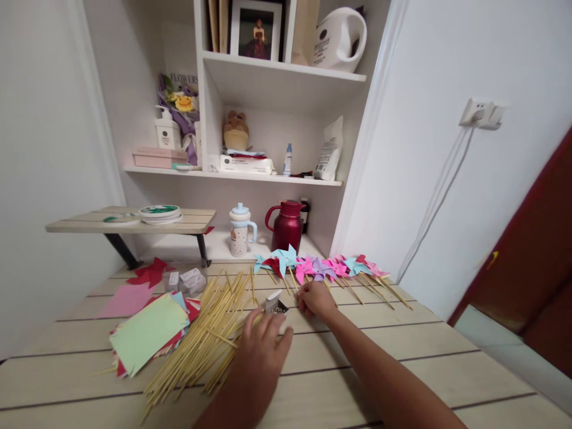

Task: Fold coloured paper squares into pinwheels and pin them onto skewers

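Observation:
My left hand (263, 345) is open, its fingers loosely spread above the right side of a pile of bamboo sticks (201, 339). Just beyond its fingertips is a small open box (277, 305) with tiny metal pieces in it. My right hand (315, 300) is closed at the lower end of a light blue paper pinwheel's (286, 260) stick; the fingertips are partly hidden. Beside that pinwheel lies a row of others, among them a purple pinwheel (322, 269) and a pink pinwheel (304, 268), their sticks pointing toward me.
Stacked coloured paper (149, 333) lies at the left, near small clear-wrapped boxes (192, 280) and a red paper shape (149, 272). A raised wooden stand (196, 219) holds round white discs. Behind are a cup (239, 235), a red jug (288, 226) and white shelves (277, 179).

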Demonstrator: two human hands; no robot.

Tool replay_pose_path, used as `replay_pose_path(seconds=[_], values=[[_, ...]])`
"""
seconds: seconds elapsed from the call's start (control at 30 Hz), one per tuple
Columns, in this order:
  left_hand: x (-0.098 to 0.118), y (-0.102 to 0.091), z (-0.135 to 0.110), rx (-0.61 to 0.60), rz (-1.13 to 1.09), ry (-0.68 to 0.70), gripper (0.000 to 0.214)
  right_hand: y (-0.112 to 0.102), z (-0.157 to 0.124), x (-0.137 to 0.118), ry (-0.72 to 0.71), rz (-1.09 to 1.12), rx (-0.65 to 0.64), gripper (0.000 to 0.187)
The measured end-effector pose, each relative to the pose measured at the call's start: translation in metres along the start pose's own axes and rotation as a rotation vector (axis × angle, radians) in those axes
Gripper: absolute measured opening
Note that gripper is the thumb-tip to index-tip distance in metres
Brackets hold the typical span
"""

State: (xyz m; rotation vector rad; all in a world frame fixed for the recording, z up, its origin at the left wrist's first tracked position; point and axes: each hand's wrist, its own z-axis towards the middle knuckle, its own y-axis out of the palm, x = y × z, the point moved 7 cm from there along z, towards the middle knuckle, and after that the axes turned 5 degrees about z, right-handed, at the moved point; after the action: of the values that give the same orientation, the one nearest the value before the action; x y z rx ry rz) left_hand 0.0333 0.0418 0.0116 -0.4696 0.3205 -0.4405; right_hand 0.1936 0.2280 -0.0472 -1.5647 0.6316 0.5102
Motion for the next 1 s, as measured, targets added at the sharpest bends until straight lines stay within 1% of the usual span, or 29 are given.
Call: replay_pose_path(seconds=[0.03, 0.1, 0.13, 0.17, 0.2, 0.27, 0.33, 0.4, 0.7, 0.8, 0.87, 0.93, 1.0], values=[[0.008, -0.012, -0.003, 0.075, -0.064, 0.051, 0.025, 0.003, 0.001, -0.001, 0.014, -0.002, -0.033, 0.032], [0.025, -0.025, -0.010, 0.108, -0.156, 0.191, 0.025, 0.007, 0.001, -0.004, 0.045, 0.001, -0.104, 0.032], [0.030, -0.030, -0.014, 0.131, -0.172, 0.237, 0.024, 0.008, 0.000, -0.007, 0.058, 0.001, -0.123, 0.032], [0.035, -0.031, -0.017, 0.113, -0.182, 0.273, 0.024, 0.008, 0.000, -0.009, 0.069, 0.001, -0.135, 0.032], [0.038, -0.029, -0.020, 0.081, -0.186, 0.296, 0.023, 0.008, -0.001, -0.012, 0.079, 0.002, -0.144, 0.032], [0.042, -0.021, -0.023, -0.019, -0.180, 0.323, 0.018, 0.007, -0.003, -0.017, 0.095, 0.005, -0.155, 0.033], [0.044, -0.016, -0.026, -0.077, -0.169, 0.340, 0.012, 0.007, -0.005, -0.020, 0.110, 0.011, -0.166, 0.033], [0.046, -0.014, -0.027, -0.084, -0.158, 0.346, 0.010, 0.007, -0.006, -0.021, 0.127, 0.020, -0.175, 0.032], [0.054, -0.002, -0.038, -0.107, -0.182, 0.362, 0.022, 0.014, -0.008, -0.022, 0.190, 0.099, -0.209, 0.032], [0.053, 0.003, -0.041, -0.181, -0.183, 0.354, 0.022, 0.014, -0.010, -0.025, 0.180, 0.118, -0.211, 0.033], [0.052, 0.009, -0.043, -0.274, -0.178, 0.346, 0.019, 0.012, -0.012, -0.026, 0.158, 0.117, -0.191, 0.032], [0.049, 0.014, -0.044, -0.379, -0.187, 0.324, 0.015, 0.007, -0.012, -0.028, 0.120, 0.106, -0.143, 0.032], [0.046, 0.018, -0.045, -0.481, -0.216, 0.281, 0.010, -0.001, -0.012, -0.030, 0.048, 0.091, -0.043, 0.032]])
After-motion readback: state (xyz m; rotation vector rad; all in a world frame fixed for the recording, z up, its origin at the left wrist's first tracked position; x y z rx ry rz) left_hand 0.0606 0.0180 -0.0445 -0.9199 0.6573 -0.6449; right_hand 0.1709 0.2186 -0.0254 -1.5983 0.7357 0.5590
